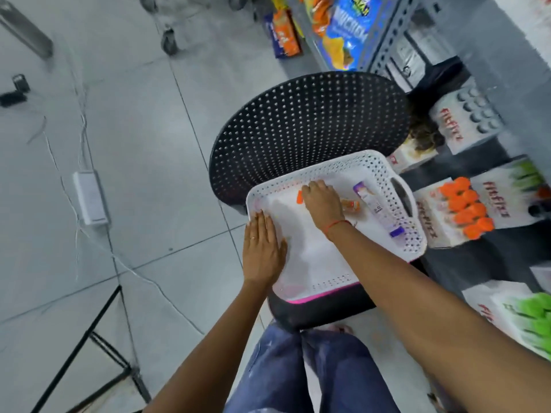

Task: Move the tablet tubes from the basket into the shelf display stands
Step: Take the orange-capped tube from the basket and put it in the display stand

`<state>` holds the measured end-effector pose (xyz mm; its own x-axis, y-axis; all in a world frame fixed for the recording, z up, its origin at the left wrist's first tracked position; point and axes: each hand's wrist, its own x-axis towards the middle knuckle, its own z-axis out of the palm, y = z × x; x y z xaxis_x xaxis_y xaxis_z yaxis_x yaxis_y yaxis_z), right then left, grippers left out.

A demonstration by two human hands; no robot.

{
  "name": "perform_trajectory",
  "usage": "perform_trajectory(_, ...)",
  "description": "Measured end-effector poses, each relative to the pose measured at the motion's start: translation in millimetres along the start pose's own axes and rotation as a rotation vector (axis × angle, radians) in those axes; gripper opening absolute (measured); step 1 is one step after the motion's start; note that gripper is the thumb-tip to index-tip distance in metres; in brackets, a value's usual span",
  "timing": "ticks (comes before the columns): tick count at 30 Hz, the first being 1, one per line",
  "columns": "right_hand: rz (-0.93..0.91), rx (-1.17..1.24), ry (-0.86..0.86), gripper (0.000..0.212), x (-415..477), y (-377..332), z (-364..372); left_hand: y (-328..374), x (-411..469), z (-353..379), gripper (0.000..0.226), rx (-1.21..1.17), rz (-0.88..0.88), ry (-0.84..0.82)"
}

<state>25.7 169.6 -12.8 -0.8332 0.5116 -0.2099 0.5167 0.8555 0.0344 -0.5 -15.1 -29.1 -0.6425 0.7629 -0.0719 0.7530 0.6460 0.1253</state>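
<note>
A white perforated basket rests on the seat of a black chair. Inside it my right hand is closed over an orange-capped tablet tube, whose cap and other end stick out on either side of the hand. A purple-capped tube lies loose in the basket to the right. My left hand lies flat on the basket's near left rim, fingers together. On the shelf to the right stand white display stands: one with orange caps, one with green caps, one with grey caps.
The black perforated chair back rises behind the basket. Shelving with snack bags runs along the upper right. Cables, a white power adapter and a black stand's legs lie on the tiled floor at left. My legs are below.
</note>
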Motion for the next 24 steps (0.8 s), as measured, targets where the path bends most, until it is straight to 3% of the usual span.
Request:
perform_trajectory(3,-0.008,0.107,0.081,0.031,-21.2,7.4,-10.4,0.3,0.1,0.0,0.060,0.025,0.002,-0.006)
perform_trajectory(9,0.309,0.665,0.258,0.033,-102.7,45.3,-66.7,54.0,12.3,-31.1,0.067,-0.167,-0.084,0.000)
perform_trajectory(12,0.483,0.859,0.402,0.035,-158.1,75.5,-107.9,117.9,21.1,-57.6,0.066,-0.262,0.125,0.045)
perform_trajectory(18,0.715,0.754,0.603,0.033,-274.6,135.3,-166.3,237.7,9.7,-104.5,0.061,-0.406,0.611,0.135)
perform_trajectory(24,0.943,0.604,0.716,0.035,-381.8,178.5,-208.2,341.5,-13.0,-129.7,0.063,-0.510,0.938,0.085)
